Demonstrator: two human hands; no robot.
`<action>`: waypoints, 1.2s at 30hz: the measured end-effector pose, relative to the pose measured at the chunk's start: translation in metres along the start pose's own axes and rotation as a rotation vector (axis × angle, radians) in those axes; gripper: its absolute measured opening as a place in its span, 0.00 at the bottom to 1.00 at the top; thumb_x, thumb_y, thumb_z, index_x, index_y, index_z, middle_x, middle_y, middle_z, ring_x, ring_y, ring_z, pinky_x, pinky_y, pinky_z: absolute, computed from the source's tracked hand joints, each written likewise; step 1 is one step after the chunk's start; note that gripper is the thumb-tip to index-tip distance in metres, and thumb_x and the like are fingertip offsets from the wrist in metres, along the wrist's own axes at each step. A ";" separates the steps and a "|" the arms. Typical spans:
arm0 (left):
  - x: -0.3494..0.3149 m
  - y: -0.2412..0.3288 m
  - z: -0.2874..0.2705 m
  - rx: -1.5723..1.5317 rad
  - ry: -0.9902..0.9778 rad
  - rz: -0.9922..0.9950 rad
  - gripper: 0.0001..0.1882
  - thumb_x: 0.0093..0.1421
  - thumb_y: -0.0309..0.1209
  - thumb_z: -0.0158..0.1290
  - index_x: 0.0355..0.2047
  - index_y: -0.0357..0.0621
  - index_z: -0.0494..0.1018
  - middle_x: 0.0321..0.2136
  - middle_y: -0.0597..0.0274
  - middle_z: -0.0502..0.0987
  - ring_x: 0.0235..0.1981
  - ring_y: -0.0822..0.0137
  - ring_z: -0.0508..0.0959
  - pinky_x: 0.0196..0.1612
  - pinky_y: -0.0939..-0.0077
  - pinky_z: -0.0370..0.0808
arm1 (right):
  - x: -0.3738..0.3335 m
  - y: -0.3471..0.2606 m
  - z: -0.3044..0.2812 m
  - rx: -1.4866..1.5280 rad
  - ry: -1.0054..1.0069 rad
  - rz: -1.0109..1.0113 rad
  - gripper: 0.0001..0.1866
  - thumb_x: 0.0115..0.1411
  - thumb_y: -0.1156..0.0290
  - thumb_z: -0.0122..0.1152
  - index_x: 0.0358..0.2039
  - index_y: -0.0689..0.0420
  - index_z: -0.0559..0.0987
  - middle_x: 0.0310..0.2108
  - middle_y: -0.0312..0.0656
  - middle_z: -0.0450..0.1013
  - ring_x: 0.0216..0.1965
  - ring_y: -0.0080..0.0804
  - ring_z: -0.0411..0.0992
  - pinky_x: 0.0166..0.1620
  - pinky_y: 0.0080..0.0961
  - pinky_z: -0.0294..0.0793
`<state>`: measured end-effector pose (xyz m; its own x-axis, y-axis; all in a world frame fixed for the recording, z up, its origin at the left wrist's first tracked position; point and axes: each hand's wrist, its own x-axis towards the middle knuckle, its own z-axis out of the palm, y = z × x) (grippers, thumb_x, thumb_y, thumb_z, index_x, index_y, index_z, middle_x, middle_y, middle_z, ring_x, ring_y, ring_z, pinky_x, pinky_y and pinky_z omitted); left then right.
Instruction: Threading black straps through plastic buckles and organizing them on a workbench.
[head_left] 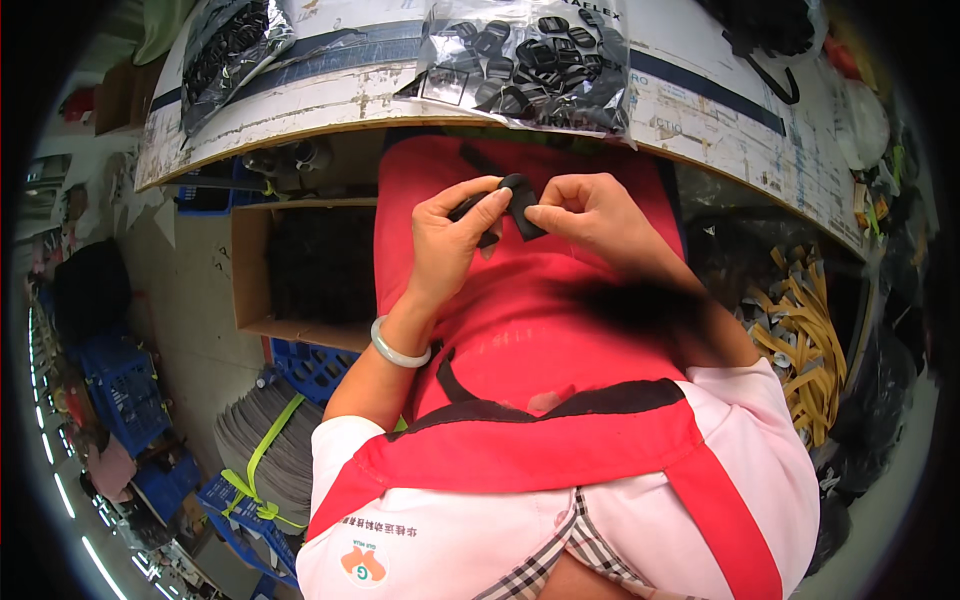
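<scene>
Above my lap, over the red apron [520, 290], both hands work on one black strap [526, 222]. My left hand [452, 232] is closed, thumb and fingers pinching the strap's looped upper part; a dark piece also shows between its fingers, too small to make out. My right hand [590, 212] pinches the strap's right edge, thumb against fingertips. Whether a buckle sits on the strap is hidden by the fingers. Beyond my hands, a clear bag [530, 70] of black plastic buckles lies at the table's near edge.
The worn white table [350, 90] spans the far side, with another bag of black parts [236, 55] on it. A cardboard box [250, 270] of dark material stands left. Yellow straps [800, 350] hang right. Bundled grey sheets [265, 450] and a blue crate [315, 368] lie lower left.
</scene>
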<state>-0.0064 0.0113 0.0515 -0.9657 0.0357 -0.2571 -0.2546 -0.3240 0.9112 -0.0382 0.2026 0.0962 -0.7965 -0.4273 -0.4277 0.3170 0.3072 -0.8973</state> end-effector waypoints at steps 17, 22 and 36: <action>-0.014 0.007 -0.029 0.139 -0.080 0.125 0.07 0.58 0.23 0.59 0.38 0.37 0.79 0.24 0.70 0.73 0.20 0.81 0.70 0.20 0.87 0.64 | 0.026 0.027 0.015 0.687 -0.369 0.200 0.10 0.64 0.64 0.58 0.31 0.57 0.73 0.20 0.30 0.68 0.17 0.12 0.62 0.20 0.13 0.61; -0.053 0.055 -0.066 0.307 -0.152 0.059 0.04 0.56 0.20 0.57 0.33 0.35 0.78 0.25 0.67 0.73 0.20 0.79 0.70 0.22 0.86 0.63 | 0.056 0.023 0.037 0.472 -0.148 -0.036 0.10 0.64 0.64 0.58 0.29 0.56 0.75 0.20 0.30 0.68 0.18 0.13 0.63 0.22 0.13 0.63; -0.067 0.014 -0.060 0.160 0.006 -0.129 0.29 0.59 0.22 0.54 0.61 0.45 0.64 0.24 0.71 0.72 0.20 0.82 0.70 0.20 0.87 0.65 | 0.052 0.004 0.088 -0.177 -0.376 -0.571 0.06 0.63 0.72 0.58 0.37 0.60 0.78 0.25 0.32 0.72 0.25 0.15 0.66 0.28 0.17 0.66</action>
<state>0.0582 -0.0525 0.0623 -0.9244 0.0617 -0.3763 -0.3813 -0.1626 0.9100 -0.0335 0.1069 0.0607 -0.5714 -0.8179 0.0678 -0.2116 0.0670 -0.9751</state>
